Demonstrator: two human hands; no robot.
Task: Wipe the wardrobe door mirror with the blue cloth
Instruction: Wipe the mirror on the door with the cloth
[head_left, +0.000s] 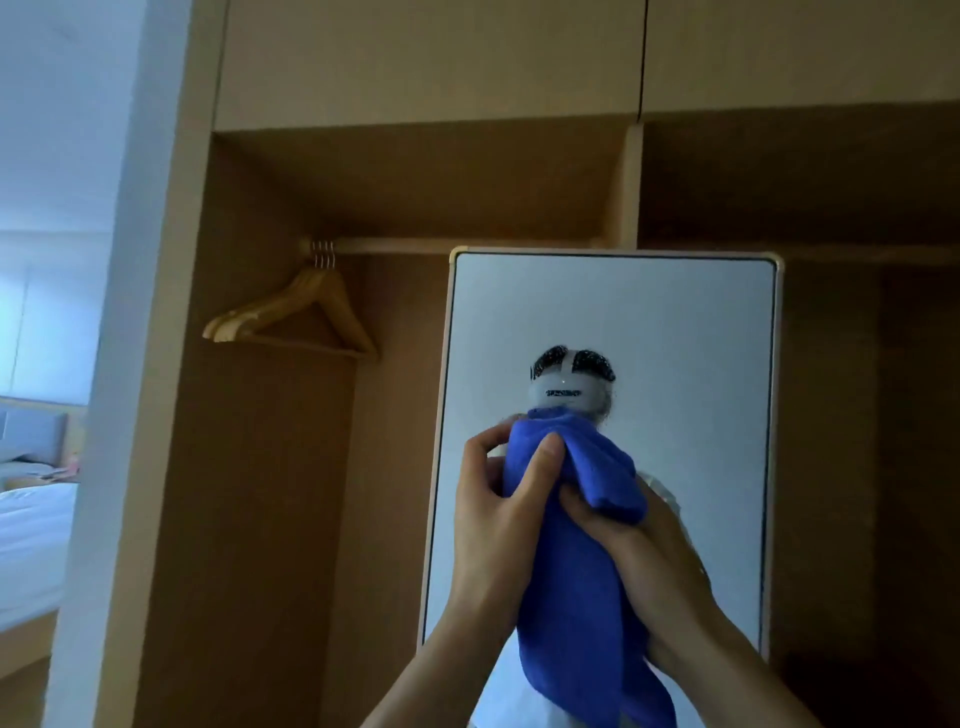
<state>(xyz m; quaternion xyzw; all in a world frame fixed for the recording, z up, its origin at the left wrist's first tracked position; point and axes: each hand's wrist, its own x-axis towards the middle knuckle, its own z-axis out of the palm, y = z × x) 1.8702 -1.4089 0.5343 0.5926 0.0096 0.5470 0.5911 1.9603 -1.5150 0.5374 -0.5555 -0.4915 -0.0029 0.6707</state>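
A blue cloth (571, 571) is bunched into a long, upright roll and held up in front of the lower middle of the wardrobe mirror (675, 332). Whether the cloth touches the glass cannot be told. Its top end is rounded and folded over, and its loose bottom end hangs down towards the lower edge of the view.

The 2 hands grip the cloth from either side. The left hand (493, 504) holds the upper part, with its thumb pressed flat against the front of the fabric and its fingers (485, 439) curled around the far side. The right hand (644, 561) holds the cloth just below and to the right, its fingers curled into the folds under the rounded top. Both forearms rise from the bottom of the view.

The mirror is a tall rectangle with rounded corners and a pale frame. It reflects a light wall and, just above the cloth, a white head-worn camera (569, 387).

Around it stands an open wardrobe (260, 467) of light brown wood. To the left of the mirror's top, a bunch of wooden hangers (296, 317) hangs on a rail (415, 245). At the far left, a bed (31, 519) with white sheets shows in a brighter room.
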